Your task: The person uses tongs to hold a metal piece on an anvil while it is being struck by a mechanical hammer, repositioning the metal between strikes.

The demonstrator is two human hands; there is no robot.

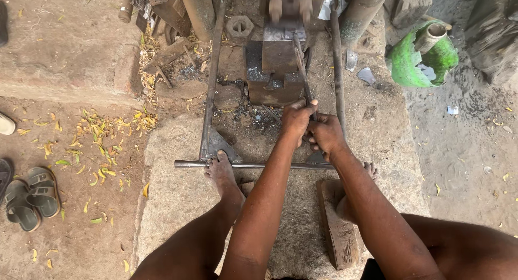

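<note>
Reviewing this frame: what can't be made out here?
Head view only:
- Hammer head: blurred and cut off by the top edge.
- Rod tip: lost in the blur on the anvil.
- Rod's near end: hidden inside left hand and right hand.
- Right foot: mostly behind the right forearm.

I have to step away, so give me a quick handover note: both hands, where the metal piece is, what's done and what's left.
Left hand and right hand: both closed on the near end of a thin metal rod, side by side.
Rod: far end lies on the dark anvil block under the blurred hammer head.
Feet: left foot on the frame's crossbar.
Done: rod placed on the block.
Left: cannot tell how far the rod is shaped.
</note>
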